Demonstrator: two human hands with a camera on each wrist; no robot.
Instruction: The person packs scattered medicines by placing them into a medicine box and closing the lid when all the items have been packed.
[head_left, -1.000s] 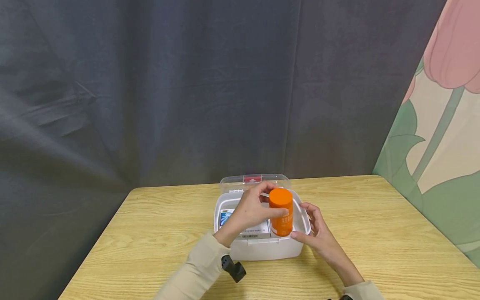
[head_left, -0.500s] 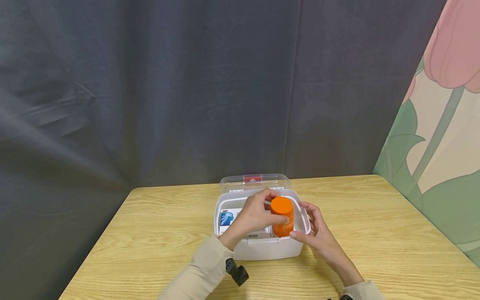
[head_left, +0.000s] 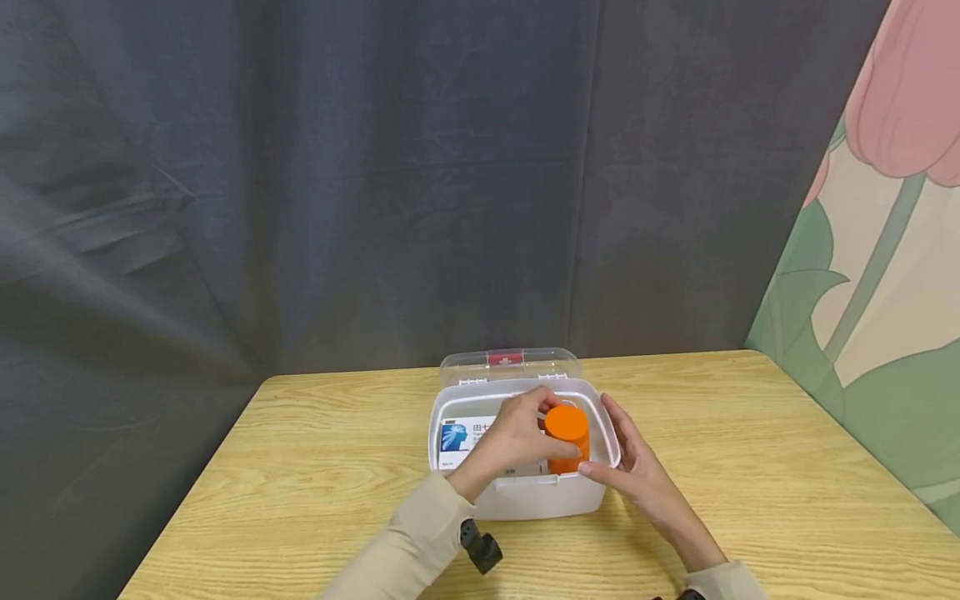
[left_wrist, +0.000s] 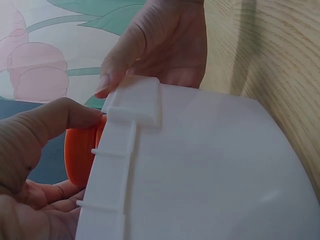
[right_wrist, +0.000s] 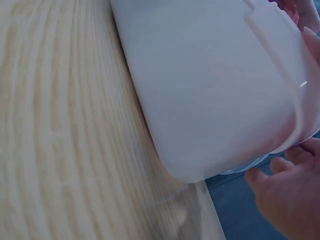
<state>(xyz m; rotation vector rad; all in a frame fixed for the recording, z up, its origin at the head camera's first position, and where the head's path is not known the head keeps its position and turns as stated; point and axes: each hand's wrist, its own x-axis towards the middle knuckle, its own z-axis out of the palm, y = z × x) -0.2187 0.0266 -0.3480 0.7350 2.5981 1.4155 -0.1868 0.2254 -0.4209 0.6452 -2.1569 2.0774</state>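
Observation:
My left hand (head_left: 517,437) reaches over a white first-aid box (head_left: 536,502) and grips an orange medicine bottle (head_left: 567,425) by its sides. Upright, the bottle sits low in the right part of the box, its lower half hidden by the front wall. From the left wrist, the orange cap (left_wrist: 79,155) shows between thumb and fingers just beyond the rim. My right hand (head_left: 637,471) holds the box's right front corner, thumb at the front rim and fingers along the right side. A white medicine carton (head_left: 455,438) with a blue picture lies in the left part, partly covered by my left hand.
The clear lid (head_left: 551,362), bearing a red label with a white cross, stands open behind the box. Everything rests on a wooden table (head_left: 337,450). A dark curtain (head_left: 420,183) hangs behind it, and a flower-patterned wall (head_left: 885,275) rises at the right.
The orange bottle has gone down into the box in my left hand and slightly right. More of the carton shows. My right hand stays at the corner, its fingers a little straighter.

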